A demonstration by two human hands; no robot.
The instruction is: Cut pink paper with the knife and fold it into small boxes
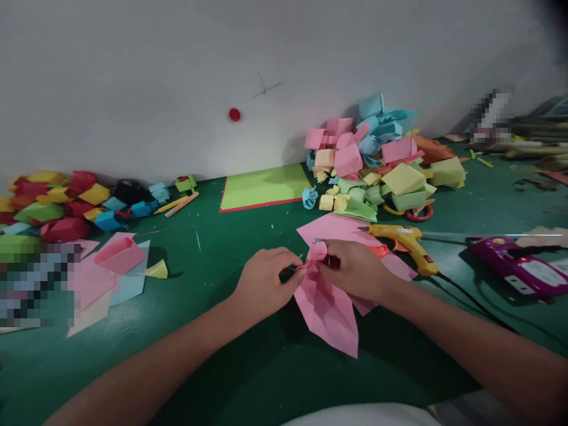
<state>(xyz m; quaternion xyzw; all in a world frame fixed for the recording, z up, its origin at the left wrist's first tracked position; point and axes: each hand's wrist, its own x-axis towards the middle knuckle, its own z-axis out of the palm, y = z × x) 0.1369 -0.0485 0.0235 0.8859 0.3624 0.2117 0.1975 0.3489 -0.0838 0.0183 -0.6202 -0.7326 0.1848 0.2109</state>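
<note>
A pink paper piece (331, 316), gathered at its top and flaring out below, is pinched between both hands above the green table. My left hand (270, 275) has thumb and fingertips closed on the gathered part from the left. From the right, my right hand (352, 269) grips the same gathered top with its fingers curled. Behind and beneath the right hand lie flat pink sheets (328, 228). A yellow glue gun (408, 239) rests just to the right, its nozzle pointing left over those sheets.
Folded paper pieces heap at the back right (348, 160) and far left (57, 204). A lime card (266, 186) lies by the wall. The glue gun's cord runs toward a purple power strip (521, 266). Paper sheets (93, 278) lie at left.
</note>
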